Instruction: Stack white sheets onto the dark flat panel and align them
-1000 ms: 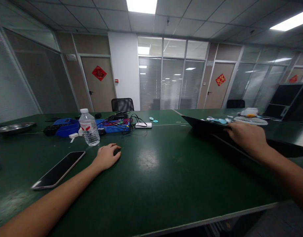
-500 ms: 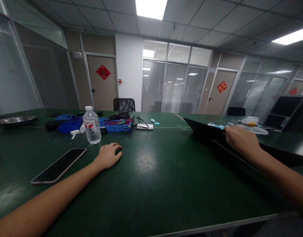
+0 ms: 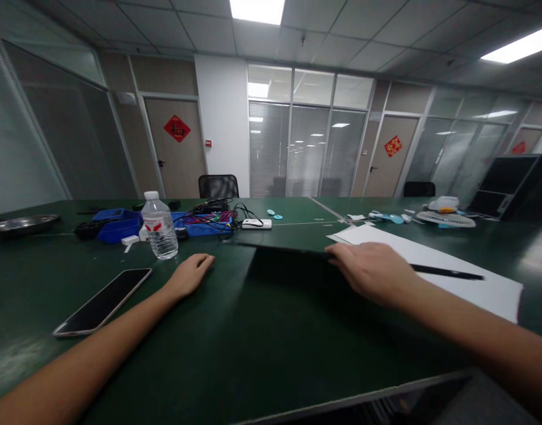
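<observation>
My right hand pinches the upper edge of a thin black board, tilted up over the green table. The board is blurred, so its exact kind cannot be told. Past the hand, a black strip in line with its edge crosses a stack of white paper. My left hand rests palm down on the table, fingers loosely stretched and holding nothing. Just behind it stands a clear plastic water bottle with a white cap. A phone with a dark screen lies beside my left forearm.
Blue bins and a tangle of cables sit behind the bottle, near a white power strip. A metal dish is at far left. At far right are a white fan-like object and a black cabinet.
My right hand has swung left with the black board, uncovering the white paper on the right. My left hand stays near the bottle, its thumb now closer to the fingers.
</observation>
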Tool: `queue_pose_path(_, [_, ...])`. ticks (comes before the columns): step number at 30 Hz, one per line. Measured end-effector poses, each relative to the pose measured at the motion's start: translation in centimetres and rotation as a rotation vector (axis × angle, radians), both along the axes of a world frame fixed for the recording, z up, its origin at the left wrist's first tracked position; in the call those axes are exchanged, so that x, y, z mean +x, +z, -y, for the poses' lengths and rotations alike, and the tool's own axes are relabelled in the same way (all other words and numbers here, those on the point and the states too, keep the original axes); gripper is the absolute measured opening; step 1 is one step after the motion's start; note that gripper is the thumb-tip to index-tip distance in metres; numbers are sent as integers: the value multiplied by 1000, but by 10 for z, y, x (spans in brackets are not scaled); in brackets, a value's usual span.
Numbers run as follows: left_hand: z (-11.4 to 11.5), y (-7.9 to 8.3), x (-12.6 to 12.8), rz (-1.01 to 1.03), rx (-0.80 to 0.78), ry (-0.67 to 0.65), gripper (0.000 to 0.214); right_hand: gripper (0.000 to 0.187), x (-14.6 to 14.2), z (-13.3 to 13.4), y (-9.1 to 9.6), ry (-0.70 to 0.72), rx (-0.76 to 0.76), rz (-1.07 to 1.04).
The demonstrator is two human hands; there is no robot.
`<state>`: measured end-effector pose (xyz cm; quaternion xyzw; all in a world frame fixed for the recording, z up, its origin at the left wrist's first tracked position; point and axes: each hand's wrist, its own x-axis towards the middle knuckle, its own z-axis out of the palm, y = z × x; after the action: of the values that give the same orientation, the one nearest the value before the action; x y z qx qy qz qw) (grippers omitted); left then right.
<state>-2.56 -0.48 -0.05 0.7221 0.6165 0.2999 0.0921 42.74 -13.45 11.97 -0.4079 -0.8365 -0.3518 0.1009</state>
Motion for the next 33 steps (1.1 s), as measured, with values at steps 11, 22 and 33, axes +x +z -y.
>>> queue_pose_path(11, [0, 0, -3, 32, -8, -16, 60, 39, -45, -64, -53, 600, -528, 45])
queue_pose_path(22, [19, 11, 6, -295, -123, -148, 69, 49, 116, -204, -105, -306, -279, -293])
queue_pose_path(33, [32, 27, 18, -502, -14, -54, 76, 68, 134, -209, -118, -795, -423, -468])
